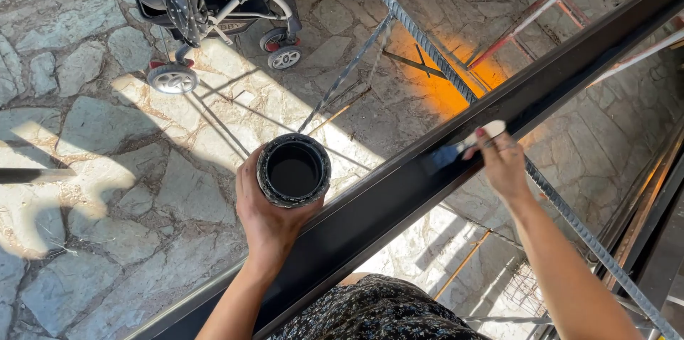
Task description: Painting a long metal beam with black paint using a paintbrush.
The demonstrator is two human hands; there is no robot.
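My left hand (267,215) grips a round can of black paint (293,170), held upright just beside the near face of a long black metal beam (399,190). The beam runs diagonally from lower left to upper right. My right hand (502,163) holds a paintbrush (467,146) with a pale handle, its dark bristles pressed against the beam's top face. The brush tip is partly hidden by my fingers.
A baby stroller (206,5) with small wheels stands on the stone paving (78,190) at the upper left. Ribbed steel bars (434,51) and thin rods lie on the ground behind the beam. Red metal frames (548,1) sit at the upper right.
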